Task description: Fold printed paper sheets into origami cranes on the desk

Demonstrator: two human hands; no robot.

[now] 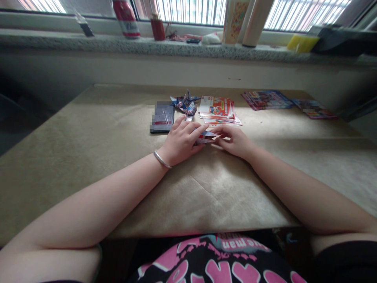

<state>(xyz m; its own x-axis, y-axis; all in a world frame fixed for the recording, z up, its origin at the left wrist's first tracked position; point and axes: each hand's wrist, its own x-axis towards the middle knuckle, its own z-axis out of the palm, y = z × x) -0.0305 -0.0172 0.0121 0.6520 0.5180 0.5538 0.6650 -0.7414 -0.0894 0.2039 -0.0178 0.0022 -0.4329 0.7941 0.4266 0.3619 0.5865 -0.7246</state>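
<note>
A folded piece of printed paper (207, 134) with long, narrow points lies between my hands, low over the table. My left hand (184, 137), with a silver bangle on its wrist, covers the paper's left part and is closed on it from above. The fingers of my right hand (232, 140) pinch the pointed tips at the right end. Just beyond my left hand lie several folded paper figures (185, 103), pointed and shiny like origami cranes. A dark phone (163, 117) lies flat to their left. The paper's underside is hidden.
A pile of red and white printed cards (217, 108) lies past my hands. Farther right are a stack of colourful cards (266, 99) and a smaller pile (315, 109). The windowsill (182, 48) behind the table holds a red can (126, 19), bottles and a yellow object (302, 43).
</note>
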